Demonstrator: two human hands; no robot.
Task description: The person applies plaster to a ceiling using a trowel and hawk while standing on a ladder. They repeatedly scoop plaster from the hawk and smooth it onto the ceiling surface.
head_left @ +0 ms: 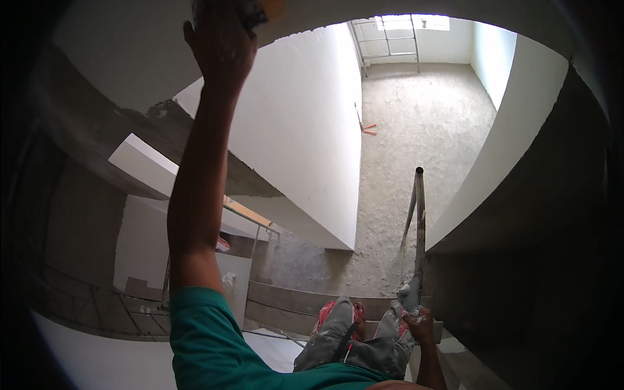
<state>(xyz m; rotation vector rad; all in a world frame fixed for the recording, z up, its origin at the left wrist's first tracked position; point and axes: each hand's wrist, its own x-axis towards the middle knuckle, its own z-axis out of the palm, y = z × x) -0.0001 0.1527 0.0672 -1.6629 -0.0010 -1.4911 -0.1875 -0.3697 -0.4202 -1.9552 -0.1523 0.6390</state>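
My left hand is raised high at the top edge, beyond a bare forearm and a green sleeve. Its fingers close on a dark tool with an orange-tan part; the frame edge and shadow hide most of it, so its kind is unclear. The grey, plastered surface around it is dim. Low down, beside my legs, my right hand is closed around a plaster-smeared grey tool, whose shape I cannot fully make out. Right beside that hand rises a metal scaffold pole.
Wooden planks lie under my feet. Below, a rough concrete floor runs between white walls. A metal scaffold frame stands by the far window. Orange sticks lie along the wall. Metal rails cross at left.
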